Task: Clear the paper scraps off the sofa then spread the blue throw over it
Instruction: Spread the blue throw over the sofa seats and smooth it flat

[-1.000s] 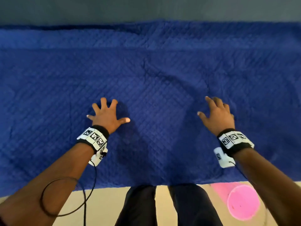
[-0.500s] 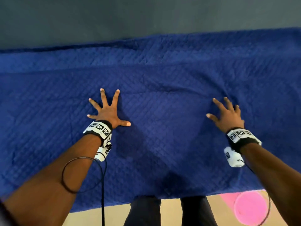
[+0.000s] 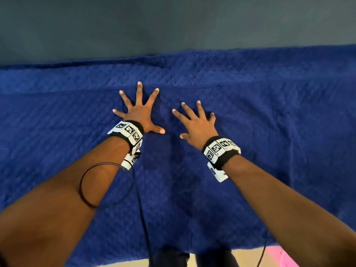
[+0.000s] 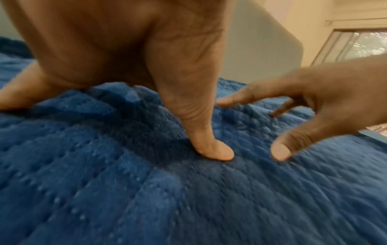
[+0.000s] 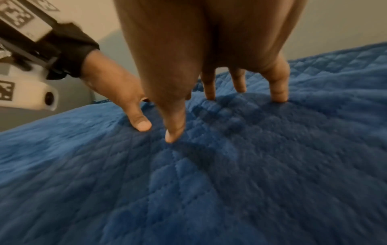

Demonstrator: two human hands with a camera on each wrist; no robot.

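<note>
The blue quilted throw [image 3: 250,116] lies spread over the sofa seat and part of the backrest, filling most of the head view. My left hand [image 3: 139,110] presses flat on the throw [image 4: 188,199] with fingers splayed, near the crease where seat meets back. Close to its right, my right hand [image 3: 194,120] has spread fingers touching the throw [image 5: 230,174]. In the wrist views the fingertips [image 4: 217,152] [image 5: 173,136] dent the fabric. Neither hand grips anything. No paper scraps show.
The grey sofa backrest [image 3: 173,26] rises behind the throw. A pink object [image 3: 281,257] sits on the beige floor at the bottom right, beside my dark trouser legs [image 3: 171,257]. A black cable [image 3: 142,209] hangs from my left wrist. A window [image 4: 351,44] shows in the left wrist view.
Both hands slid away from me up the throw toward the backrest. My right hand moved left, so the hands now lie close together. The view has tilted upward.
</note>
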